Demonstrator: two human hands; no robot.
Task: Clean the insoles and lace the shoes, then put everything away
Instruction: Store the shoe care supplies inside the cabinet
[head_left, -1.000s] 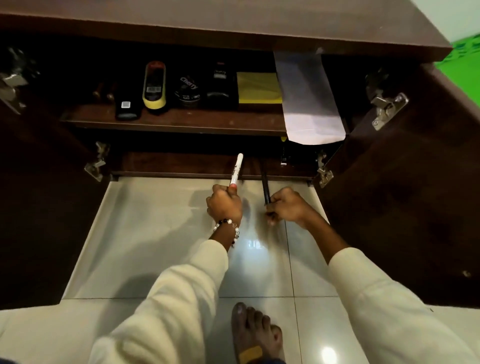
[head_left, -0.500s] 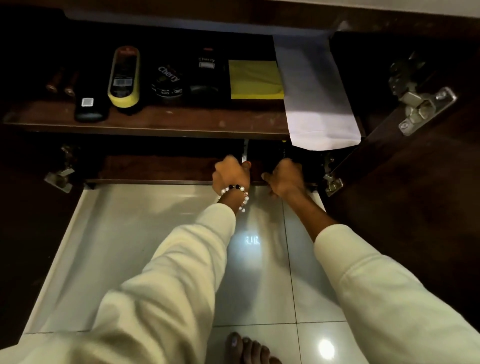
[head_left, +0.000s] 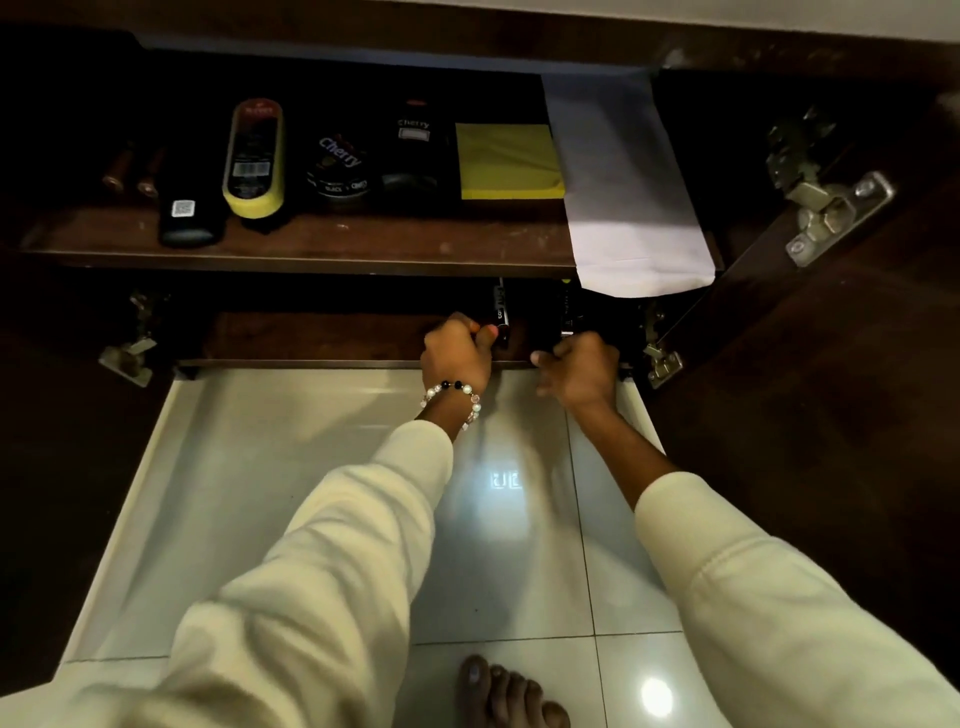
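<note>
1. Down at the bottom shelf (head_left: 311, 338) of the open cupboard, the person is reaching in with both hands, likely because this low compartment is where the last items are being stored.
2. The left hand (head_left: 457, 353) is curling closed around a dark pen-like stick (head_left: 501, 317), pointing it inward so it is sliding under the upper shelf (head_left: 311, 244).
3. The right hand (head_left: 584, 369) is bunching at the shelf's lip near another dark object (head_left: 566, 312); whether it is gripping that object cannot be told.
4. Polish tin (head_left: 337, 171), yellow-edged brush (head_left: 254, 156) and yellow cloth (head_left: 506, 161) are sitting lined up on the upper shelf, seemingly already stowed.
5. No shoes or insoles are showing, so the putting-away is probably nearing its end.
</note>
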